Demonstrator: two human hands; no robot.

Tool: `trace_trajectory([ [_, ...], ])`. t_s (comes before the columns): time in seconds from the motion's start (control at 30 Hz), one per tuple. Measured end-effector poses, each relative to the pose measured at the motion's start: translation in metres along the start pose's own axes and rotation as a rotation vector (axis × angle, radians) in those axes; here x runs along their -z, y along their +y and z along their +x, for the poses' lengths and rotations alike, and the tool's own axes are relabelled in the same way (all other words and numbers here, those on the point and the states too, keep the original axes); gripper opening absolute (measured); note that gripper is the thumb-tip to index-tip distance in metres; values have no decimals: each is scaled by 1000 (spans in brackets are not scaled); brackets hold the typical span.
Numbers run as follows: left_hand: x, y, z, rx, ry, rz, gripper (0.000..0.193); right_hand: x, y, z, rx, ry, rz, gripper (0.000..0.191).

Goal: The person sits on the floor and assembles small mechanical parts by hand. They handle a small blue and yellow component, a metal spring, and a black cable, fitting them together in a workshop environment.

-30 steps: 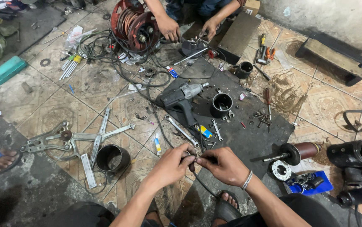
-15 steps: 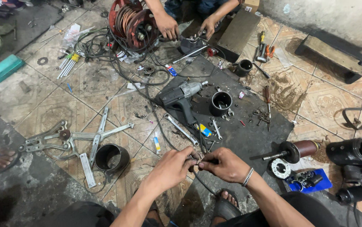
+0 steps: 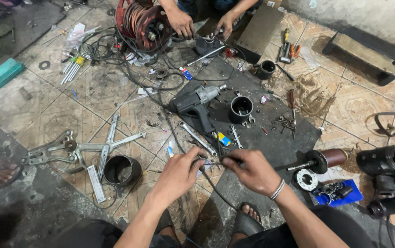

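Both hands are pinching a black cable low in the view, at six o'clock from the drill: the left hand is clenching one end, the right hand the other. Keeping the ends pulled taut and close together is probably helping. Since a second ago, the hands are sitting slightly farther apart.

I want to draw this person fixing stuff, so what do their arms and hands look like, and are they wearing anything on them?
Both arms are bare, with no sleeves showing and no gloves. The left hand wears nothing at all. The right hand has a thin silver-coloured bracelet round its wrist, like a band of small links or beads. I can see no rings or watch.
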State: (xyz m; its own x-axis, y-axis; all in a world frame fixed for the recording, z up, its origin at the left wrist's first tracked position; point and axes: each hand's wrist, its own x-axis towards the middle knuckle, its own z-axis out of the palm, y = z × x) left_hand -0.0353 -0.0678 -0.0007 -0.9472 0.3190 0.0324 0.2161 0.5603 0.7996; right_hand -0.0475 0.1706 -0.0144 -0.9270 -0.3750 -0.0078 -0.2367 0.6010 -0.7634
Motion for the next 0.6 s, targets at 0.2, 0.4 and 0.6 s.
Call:
trace_trajectory([
  [0.2, 5, 0, 1, 120, 113, -118, 14, -1, 9, 2, -182, 290, 245, 34],
  [0.4, 5, 3, 2, 72, 222, -171, 14, -5, 23, 4, -396, 215, 940, 39],
  [0.6, 5, 1, 1, 128, 164, -68, 16, -8, 26, 2, -334, 235, 907, 37],
])
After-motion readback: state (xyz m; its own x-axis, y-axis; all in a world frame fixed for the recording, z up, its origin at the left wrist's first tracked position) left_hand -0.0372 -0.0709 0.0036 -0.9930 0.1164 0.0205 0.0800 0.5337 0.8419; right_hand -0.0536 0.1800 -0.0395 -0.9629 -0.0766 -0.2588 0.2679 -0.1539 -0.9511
